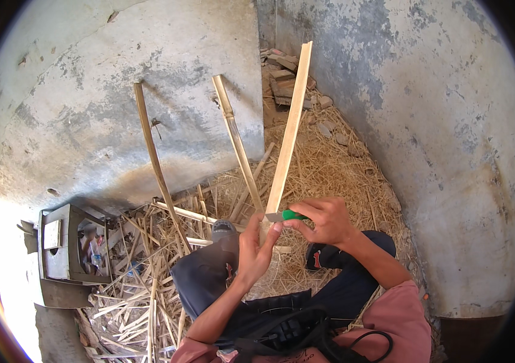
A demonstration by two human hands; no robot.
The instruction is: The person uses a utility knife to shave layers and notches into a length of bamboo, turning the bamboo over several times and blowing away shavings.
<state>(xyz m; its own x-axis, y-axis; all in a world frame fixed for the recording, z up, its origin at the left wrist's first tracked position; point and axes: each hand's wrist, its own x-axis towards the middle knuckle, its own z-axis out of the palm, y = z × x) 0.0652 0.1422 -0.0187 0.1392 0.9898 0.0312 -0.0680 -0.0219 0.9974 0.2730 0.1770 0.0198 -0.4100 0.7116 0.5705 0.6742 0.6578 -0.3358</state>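
Note:
A long pale split bamboo strip (290, 133) rises away from me, its near end between my two hands. My left hand (254, 248) is closed round that near end, the thumb up by the blade. In my right hand (325, 219) is a small knife (286, 215) with a green handle. Its short blade points left and lies against the strip near my left thumb. How deep the edge sits in the bamboo I cannot tell.
Two more bamboo strips (235, 136) (156, 158) lean on the far wall (112, 103). Shavings (330, 175) cover the floor, with cut pieces (133, 327) at the left. A battered box (58, 245) stands there. Bricks (285, 85) lie in the far corner. A wall (451, 151) closes the right side.

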